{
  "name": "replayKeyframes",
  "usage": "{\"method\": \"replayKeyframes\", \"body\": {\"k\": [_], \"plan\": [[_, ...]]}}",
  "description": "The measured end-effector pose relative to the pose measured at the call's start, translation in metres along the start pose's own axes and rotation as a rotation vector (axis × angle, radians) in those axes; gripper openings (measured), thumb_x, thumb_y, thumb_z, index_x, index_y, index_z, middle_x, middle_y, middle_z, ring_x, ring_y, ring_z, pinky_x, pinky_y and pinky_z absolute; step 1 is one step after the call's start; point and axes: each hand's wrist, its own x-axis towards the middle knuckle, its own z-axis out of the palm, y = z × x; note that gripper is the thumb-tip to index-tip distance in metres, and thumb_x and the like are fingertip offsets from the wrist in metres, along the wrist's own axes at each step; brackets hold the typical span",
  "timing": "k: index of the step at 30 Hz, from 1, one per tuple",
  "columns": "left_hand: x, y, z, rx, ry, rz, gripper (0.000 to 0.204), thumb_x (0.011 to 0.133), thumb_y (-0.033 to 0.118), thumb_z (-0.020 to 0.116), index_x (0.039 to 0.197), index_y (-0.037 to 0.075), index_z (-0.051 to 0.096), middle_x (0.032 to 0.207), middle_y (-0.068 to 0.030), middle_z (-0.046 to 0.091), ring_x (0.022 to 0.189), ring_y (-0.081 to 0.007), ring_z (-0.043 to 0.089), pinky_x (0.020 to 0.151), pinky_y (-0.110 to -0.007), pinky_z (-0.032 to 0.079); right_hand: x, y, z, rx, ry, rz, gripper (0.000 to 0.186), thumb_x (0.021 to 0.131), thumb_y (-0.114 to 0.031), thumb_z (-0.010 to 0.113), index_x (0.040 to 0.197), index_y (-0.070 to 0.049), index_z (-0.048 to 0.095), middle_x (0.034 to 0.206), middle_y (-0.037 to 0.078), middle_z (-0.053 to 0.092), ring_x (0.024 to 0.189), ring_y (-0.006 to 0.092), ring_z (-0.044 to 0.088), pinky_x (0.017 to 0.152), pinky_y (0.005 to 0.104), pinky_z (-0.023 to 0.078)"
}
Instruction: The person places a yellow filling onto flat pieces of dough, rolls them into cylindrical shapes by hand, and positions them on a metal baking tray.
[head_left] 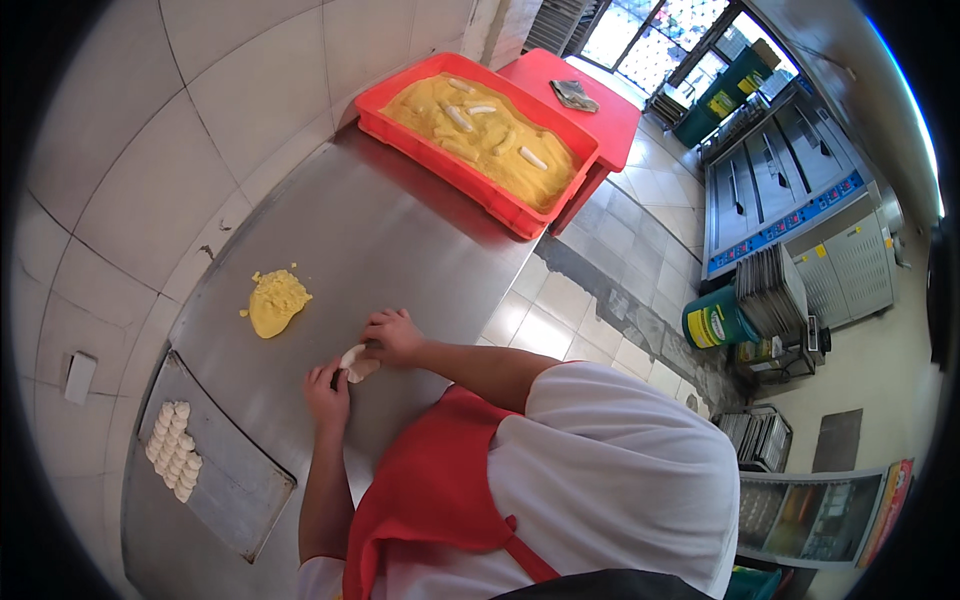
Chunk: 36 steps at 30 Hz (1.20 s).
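Left hand (328, 394) and right hand (396, 338) close together, fingers pinched on both sides of the pale dough (358, 365) between them. Pinch softly with finger pads, not nails, the same push from each side, so as not to tear it. Crumbly yellow lump (277, 304) past the left hand on the desk (410, 235); white lumps (173, 448) farther left.
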Motion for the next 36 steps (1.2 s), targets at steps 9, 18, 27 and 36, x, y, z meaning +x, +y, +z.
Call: {"method": "replayKeyframes", "body": {"k": [9, 18, 27, 36], "plan": [[0.002, 0.03, 0.004, -0.179, 0.015, -0.373, 0.034, 0.088, 0.017, 0.083, 0.118, 0.004, 0.071, 0.087, -0.015, 0.077, 0.081, -0.0358, 0.076, 0.074, -0.047, 0.058, 0.003, -0.035, -0.01, 0.118, -0.197, 0.418, 0.031, 0.092, -0.038, 0.076, 0.102, -0.009, 0.083, 0.105, 0.015, 0.079, 0.104, 0.0353, 0.075, 0.096, 0.0537, 0.051], [0.028, 0.016, 0.005, -0.03, -0.097, -0.375, 0.052, 0.091, 0.029, 0.085, 0.132, 0.002, 0.067, 0.115, -0.0225, 0.076, 0.101, -0.0394, 0.075, 0.087, -0.049, 0.059, 0.054, -0.015, 0.02, -0.262, -0.173, 0.291, 0.033, 0.082, -0.042, 0.082, 0.097, -0.012, 0.083, 0.1, 0.015, 0.08, 0.097, 0.0384, 0.077, 0.091, 0.0518, 0.058], [0.021, 0.004, 0.007, 0.306, 0.058, -0.033, 0.053, 0.097, 0.04, 0.077, 0.145, 0.02, 0.067, 0.15, -0.0023, 0.064, 0.139, -0.0313, 0.056, 0.126, -0.064, 0.023, 0.032, 0.0, 0.021, -0.201, 0.166, -0.262, 0.052, 0.085, -0.046, 0.085, 0.134, -0.03, 0.078, 0.149, 0.0, 0.062, 0.142, 0.0332, 0.049, 0.117, 0.0556, 0.033], [0.02, 0.008, 0.006, 0.321, 0.076, 0.006, 0.04, 0.099, 0.045, 0.073, 0.132, 0.022, 0.078, 0.145, 0.0018, 0.07, 0.144, -0.0243, 0.057, 0.128, -0.071, 0.006, 0.033, 0.009, 0.016, -0.213, 0.101, -0.304, 0.049, 0.086, -0.051, 0.084, 0.131, -0.033, 0.079, 0.159, -0.002, 0.056, 0.149, 0.0321, 0.045, 0.123, 0.0582, 0.027]]}}
